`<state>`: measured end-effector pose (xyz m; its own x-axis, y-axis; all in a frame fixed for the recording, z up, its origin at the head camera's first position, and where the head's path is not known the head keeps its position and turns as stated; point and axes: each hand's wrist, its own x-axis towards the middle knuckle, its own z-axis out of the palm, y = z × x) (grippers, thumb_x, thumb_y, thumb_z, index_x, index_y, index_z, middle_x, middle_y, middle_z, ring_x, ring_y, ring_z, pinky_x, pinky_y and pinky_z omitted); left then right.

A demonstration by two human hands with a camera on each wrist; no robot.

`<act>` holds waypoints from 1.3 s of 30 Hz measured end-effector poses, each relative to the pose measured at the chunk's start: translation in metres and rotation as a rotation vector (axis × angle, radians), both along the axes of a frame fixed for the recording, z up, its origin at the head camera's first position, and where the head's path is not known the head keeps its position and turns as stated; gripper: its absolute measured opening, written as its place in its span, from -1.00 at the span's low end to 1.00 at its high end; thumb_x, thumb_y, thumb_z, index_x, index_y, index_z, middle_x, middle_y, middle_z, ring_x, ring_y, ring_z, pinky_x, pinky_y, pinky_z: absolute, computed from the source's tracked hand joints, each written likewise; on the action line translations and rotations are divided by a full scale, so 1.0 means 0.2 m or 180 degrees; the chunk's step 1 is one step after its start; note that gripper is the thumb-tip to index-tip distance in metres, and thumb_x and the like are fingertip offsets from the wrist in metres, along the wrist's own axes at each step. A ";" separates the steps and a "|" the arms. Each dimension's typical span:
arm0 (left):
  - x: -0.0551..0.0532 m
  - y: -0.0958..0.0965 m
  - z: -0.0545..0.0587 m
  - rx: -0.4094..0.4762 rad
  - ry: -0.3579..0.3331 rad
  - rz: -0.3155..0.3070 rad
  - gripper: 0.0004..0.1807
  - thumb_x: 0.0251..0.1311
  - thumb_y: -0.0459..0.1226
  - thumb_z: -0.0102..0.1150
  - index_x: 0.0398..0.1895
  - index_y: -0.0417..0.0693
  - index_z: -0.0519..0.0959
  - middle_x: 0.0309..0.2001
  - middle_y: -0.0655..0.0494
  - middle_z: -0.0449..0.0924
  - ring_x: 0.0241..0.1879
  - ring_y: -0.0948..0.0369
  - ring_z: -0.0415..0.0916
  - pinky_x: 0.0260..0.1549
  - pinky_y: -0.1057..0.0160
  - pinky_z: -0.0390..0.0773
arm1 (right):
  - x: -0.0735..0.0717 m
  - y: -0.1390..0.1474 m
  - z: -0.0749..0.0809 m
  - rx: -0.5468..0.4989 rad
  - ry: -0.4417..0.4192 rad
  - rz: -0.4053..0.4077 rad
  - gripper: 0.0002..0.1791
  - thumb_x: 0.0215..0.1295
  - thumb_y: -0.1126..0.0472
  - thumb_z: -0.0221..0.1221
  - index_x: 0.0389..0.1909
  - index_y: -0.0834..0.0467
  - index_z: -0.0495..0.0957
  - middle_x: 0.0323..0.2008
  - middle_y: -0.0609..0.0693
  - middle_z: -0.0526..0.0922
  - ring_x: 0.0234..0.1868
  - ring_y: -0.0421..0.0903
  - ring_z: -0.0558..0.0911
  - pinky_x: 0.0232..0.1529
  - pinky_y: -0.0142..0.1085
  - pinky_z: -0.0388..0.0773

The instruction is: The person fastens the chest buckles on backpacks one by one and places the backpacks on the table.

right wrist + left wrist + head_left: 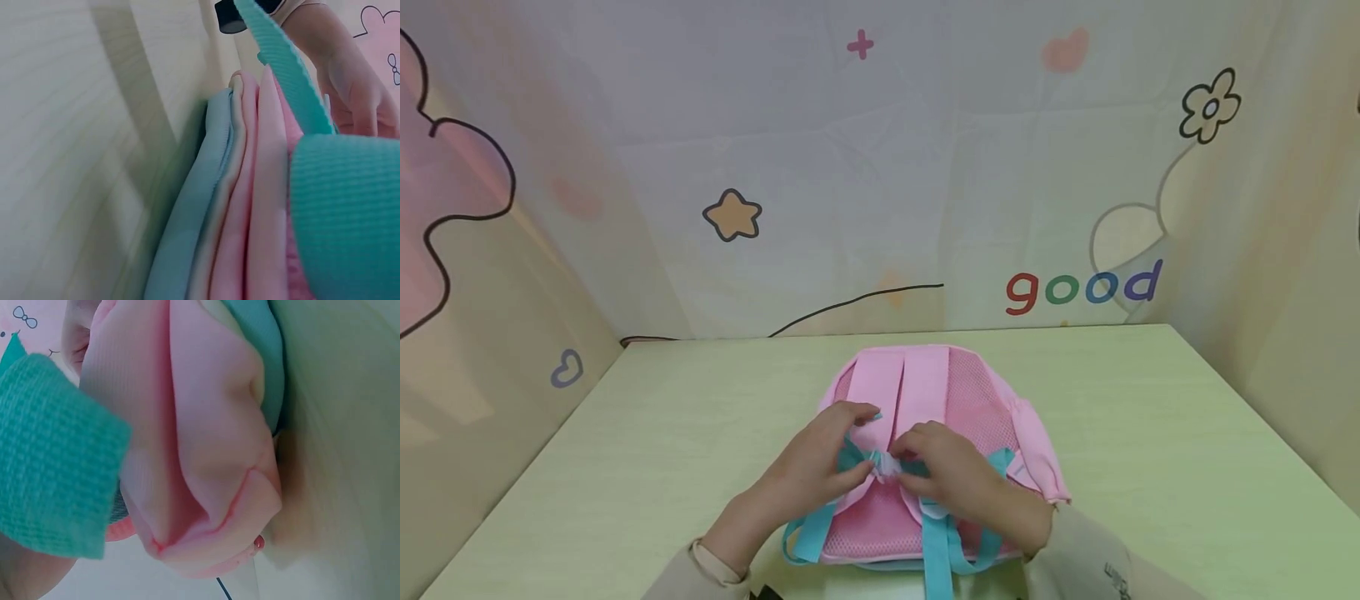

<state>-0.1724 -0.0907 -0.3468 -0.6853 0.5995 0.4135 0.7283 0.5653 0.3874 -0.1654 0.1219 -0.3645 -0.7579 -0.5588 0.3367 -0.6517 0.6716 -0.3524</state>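
Observation:
A pink backpack (977, 400) lies on the table with its mesh back and shoulder straps facing up. Across its middle, teal webbing (852, 454) runs to a small whitish bunched piece (886, 465) between the two hands. My left hand (812, 458) reaches in from the left, thumb tip at the bunched piece and index finger spread above it. From the right, my right hand (951, 471) pinches at the other side of that piece with curled fingers and thumb. In the right wrist view, the left hand (359, 87) appears beyond a teal strap (350, 206).
Loose teal strap ends (937, 554) hang over the bag's near edge. The pale table (700, 417) extends on both sides of the bag. A printed curtain (880, 167) stands behind the table and along its sides.

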 end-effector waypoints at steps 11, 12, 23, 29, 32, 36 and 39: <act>-0.01 -0.01 -0.03 -0.0196 -0.0122 0.0077 -0.48 0.07 -0.28 0.37 0.10 -0.14 0.41 0.06 0.05 0.53 0.00 0.19 0.53 0.04 0.18 0.58 | 0.01 0.06 0.04 -0.0239 -0.0023 0.0229 -0.80 0.20 0.26 0.27 -0.15 0.15 0.60 -0.20 -0.06 0.64 -0.23 -0.16 0.67 -0.17 -0.39 0.62; -0.01 -0.01 -0.04 -0.0215 -0.0091 0.0090 -0.48 0.06 -0.28 0.37 0.10 -0.14 0.41 0.05 0.06 0.53 -0.01 0.19 0.52 0.04 0.19 0.58 | 0.00 0.06 0.04 -0.0274 0.0009 0.0272 -0.80 0.20 0.28 0.28 -0.15 0.16 0.59 -0.20 -0.06 0.65 -0.24 -0.16 0.67 -0.19 -0.40 0.63; -0.01 -0.01 -0.05 -0.0519 0.0063 0.0219 -0.65 0.05 -0.23 0.39 -0.09 -0.09 0.56 -0.13 0.15 0.56 -0.13 0.26 0.50 -0.06 0.28 0.58 | -0.01 0.12 0.07 -0.0430 -0.0199 0.0524 -0.80 0.21 0.30 0.27 -0.14 0.18 0.58 -0.19 -0.01 0.62 -0.25 -0.22 0.66 -0.27 -0.53 0.61; -0.01 -0.01 -0.05 -0.0524 0.0157 0.0230 -0.73 0.04 -0.28 0.38 -0.18 -0.07 0.58 -0.23 0.18 0.56 -0.22 0.29 0.46 -0.14 0.34 0.57 | 0.01 0.16 0.08 -0.0379 -0.0206 0.0498 -0.77 0.21 0.31 0.27 -0.11 0.22 0.59 -0.19 0.02 0.64 -0.28 -0.24 0.64 -0.29 -0.50 0.61; -0.01 -0.01 -0.05 -0.0489 0.0163 0.0213 -0.74 0.03 -0.31 0.38 -0.21 -0.06 0.55 -0.29 0.20 0.53 -0.28 0.32 0.41 -0.22 0.38 0.55 | 0.01 0.19 0.07 -0.0374 -0.0177 0.0422 -0.75 0.21 0.31 0.26 -0.08 0.21 0.58 -0.21 0.01 0.67 -0.28 -0.22 0.65 -0.27 -0.45 0.61; -0.01 0.00 -0.04 -0.0449 0.0052 0.0220 -0.75 0.03 -0.32 0.38 -0.24 -0.06 0.53 -0.32 0.20 0.53 -0.30 0.32 0.41 -0.24 0.38 0.54 | 0.02 0.20 0.04 -0.0245 -0.0072 0.0315 -0.76 0.21 0.28 0.26 -0.09 0.20 0.59 -0.22 -0.02 0.68 -0.27 -0.20 0.64 -0.21 -0.39 0.63; -0.01 0.01 -0.03 -0.0392 -0.0108 0.0276 -0.76 0.05 -0.32 0.37 -0.23 -0.07 0.53 -0.30 0.21 0.54 -0.28 0.31 0.44 -0.22 0.36 0.55 | 0.02 0.21 0.02 -0.0087 0.0043 0.0249 -0.78 0.20 0.27 0.28 -0.13 0.19 0.61 -0.22 -0.03 0.67 -0.28 -0.20 0.62 -0.17 -0.37 0.63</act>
